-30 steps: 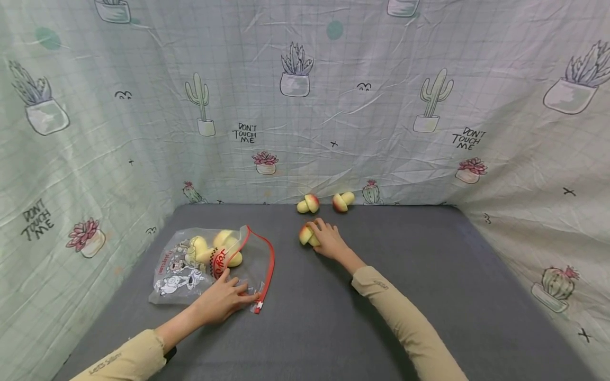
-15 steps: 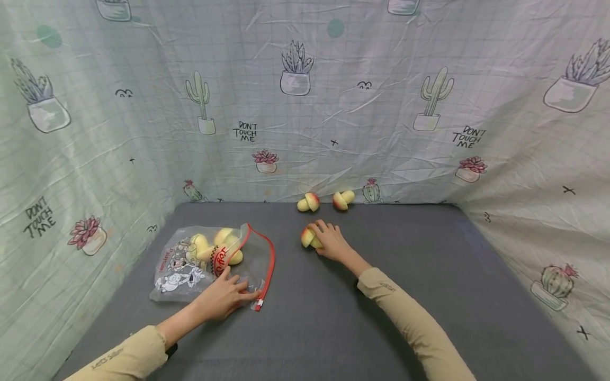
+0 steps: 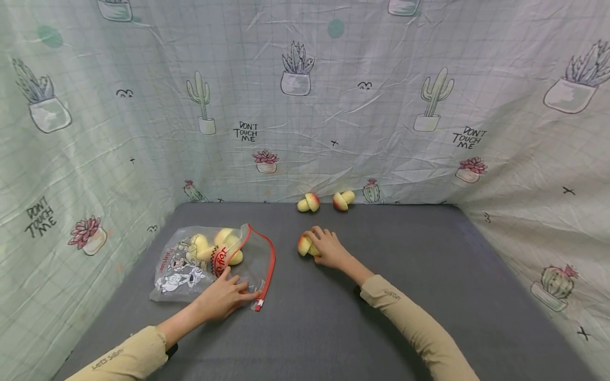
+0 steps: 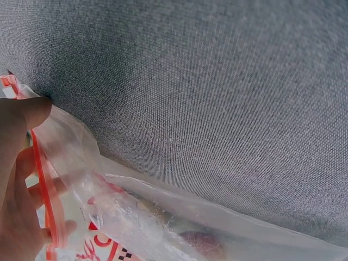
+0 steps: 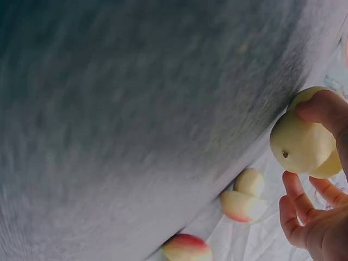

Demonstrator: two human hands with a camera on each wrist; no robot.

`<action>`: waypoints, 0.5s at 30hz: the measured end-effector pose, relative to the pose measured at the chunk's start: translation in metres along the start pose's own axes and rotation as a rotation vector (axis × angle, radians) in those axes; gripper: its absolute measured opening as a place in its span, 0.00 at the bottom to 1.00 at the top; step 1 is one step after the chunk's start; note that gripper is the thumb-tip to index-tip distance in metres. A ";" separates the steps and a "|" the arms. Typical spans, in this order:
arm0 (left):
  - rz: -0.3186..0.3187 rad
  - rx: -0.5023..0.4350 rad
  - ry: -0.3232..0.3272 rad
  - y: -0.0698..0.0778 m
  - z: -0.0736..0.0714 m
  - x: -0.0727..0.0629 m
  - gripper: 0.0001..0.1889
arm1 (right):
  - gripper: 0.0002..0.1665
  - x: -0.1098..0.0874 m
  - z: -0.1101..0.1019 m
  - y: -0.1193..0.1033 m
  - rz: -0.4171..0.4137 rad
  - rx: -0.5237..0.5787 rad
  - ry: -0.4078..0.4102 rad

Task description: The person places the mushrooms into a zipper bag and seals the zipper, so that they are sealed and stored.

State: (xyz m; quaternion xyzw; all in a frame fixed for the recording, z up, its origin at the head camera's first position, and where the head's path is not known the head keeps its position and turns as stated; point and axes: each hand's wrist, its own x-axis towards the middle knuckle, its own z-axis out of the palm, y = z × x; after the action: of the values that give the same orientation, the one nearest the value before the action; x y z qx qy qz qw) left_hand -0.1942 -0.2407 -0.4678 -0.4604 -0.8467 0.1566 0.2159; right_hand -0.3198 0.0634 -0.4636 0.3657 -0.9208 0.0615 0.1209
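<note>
My right hand (image 3: 331,250) grips a toy mushroom (image 5: 299,142), pale yellow with a red blush on its cap, between thumb and fingers. In the head view that mushroom sits around the middle of the table, partly covered by the fingers. My left hand (image 3: 221,299) holds the mouth of a clear zip bag (image 3: 183,278) near the slider. The left wrist view has the thumb over the bag's edge and the other fingers behind the red zip strip (image 4: 46,196). Inside the bag, several yellow mushroom shapes show through printed plastic.
Two more toy mushrooms, one left (image 3: 308,202) and one right (image 3: 343,200), lie at the table's back edge against a cactus-print cloth (image 3: 333,116). This cloth also hangs along both sides of the dark grey table (image 3: 429,264).
My right hand has drawn slightly back toward me along with the toy mushroom. The left hand and the bag stay nearly in place.
</note>
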 end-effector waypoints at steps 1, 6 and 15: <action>0.003 0.002 0.013 0.000 0.001 0.000 0.23 | 0.39 -0.001 0.000 -0.001 -0.008 -0.004 -0.001; 0.011 0.004 0.054 0.000 0.003 -0.001 0.22 | 0.39 -0.001 0.000 -0.009 -0.042 -0.021 0.010; -0.029 -0.002 -0.088 0.001 0.001 0.000 0.21 | 0.38 0.002 -0.002 -0.022 -0.088 -0.006 0.025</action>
State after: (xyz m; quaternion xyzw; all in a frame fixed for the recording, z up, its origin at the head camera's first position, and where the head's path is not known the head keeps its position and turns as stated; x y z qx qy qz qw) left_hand -0.1940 -0.2398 -0.4697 -0.4408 -0.8621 0.1730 0.1802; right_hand -0.3058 0.0465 -0.4610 0.4045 -0.9024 0.0582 0.1362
